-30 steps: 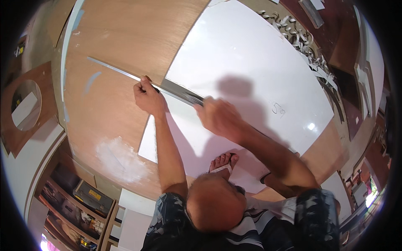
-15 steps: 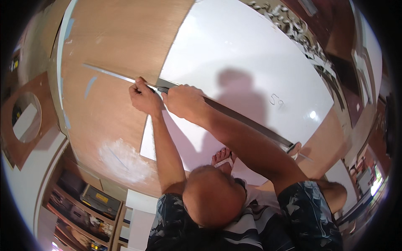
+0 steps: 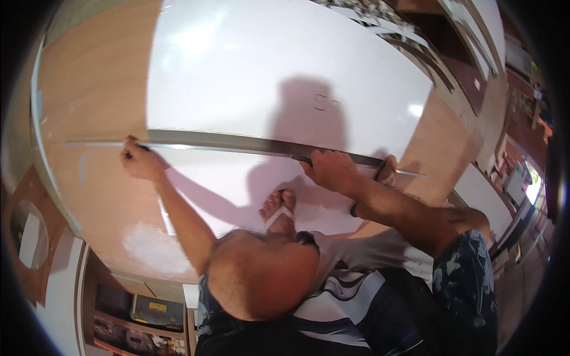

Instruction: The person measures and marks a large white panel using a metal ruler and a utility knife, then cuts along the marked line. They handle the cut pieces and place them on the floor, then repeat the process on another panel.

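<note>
A long silver straightedge (image 3: 208, 147) lies across a glossy white sheet (image 3: 237, 77), its left end over brown plywood (image 3: 101, 77). My left hand (image 3: 142, 161) is closed at the straightedge's left part, fingers pressed on it; a small dark thing shows by the fingertips, too hidden to name. My right hand (image 3: 335, 171) grips a dark-handled cutter (image 3: 300, 159) by the straightedge's near side, the tip pointing left. Along the far side of the straightedge runs a grey-brown strip (image 3: 237, 140).
One foot (image 3: 389, 168) rests at the straightedge's right part; the other, in a sandal (image 3: 280, 210), stands on the white sheet. Curled offcuts (image 3: 368, 15) lie at the far edge. Shelves with a tool case (image 3: 157, 311) stand lower left, below a board with a round hole (image 3: 29, 237).
My right hand with the cutter has travelled right along the straightedge, away from my left hand, which stays at its left part. The view has shifted and turned.
</note>
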A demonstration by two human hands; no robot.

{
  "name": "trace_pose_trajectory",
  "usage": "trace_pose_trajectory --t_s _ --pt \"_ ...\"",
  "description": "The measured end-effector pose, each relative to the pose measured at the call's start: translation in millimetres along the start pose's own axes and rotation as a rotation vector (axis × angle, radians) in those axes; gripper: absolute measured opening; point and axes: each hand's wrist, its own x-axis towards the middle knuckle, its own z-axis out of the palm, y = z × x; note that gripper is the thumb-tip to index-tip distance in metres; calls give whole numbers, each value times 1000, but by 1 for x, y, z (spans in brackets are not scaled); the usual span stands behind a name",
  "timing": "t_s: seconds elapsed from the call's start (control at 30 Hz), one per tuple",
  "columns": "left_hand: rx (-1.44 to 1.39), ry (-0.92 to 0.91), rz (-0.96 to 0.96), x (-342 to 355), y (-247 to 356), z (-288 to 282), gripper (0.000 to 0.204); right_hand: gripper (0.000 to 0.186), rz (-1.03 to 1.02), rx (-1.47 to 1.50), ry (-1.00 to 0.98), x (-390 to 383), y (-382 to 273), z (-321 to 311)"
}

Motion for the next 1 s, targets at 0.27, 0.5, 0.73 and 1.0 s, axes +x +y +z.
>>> trace_pose_trajectory --t_s 0.27,0.5,0.73,1.0 --pt "93 -18 -39 11 -18 -2 49 34 286 -115 -65 -76 136 5" --pt "-361 -110 -118 12 -26 1 44 34 305 -171 -363 -109 142 -36" --pt "0 -95 -29 4 -3 6 30 40 -266 238 112 17 7 9" --pt "-339 -28 -64 8 -15 1 40 38 -424 160 120 126 -206 -19"
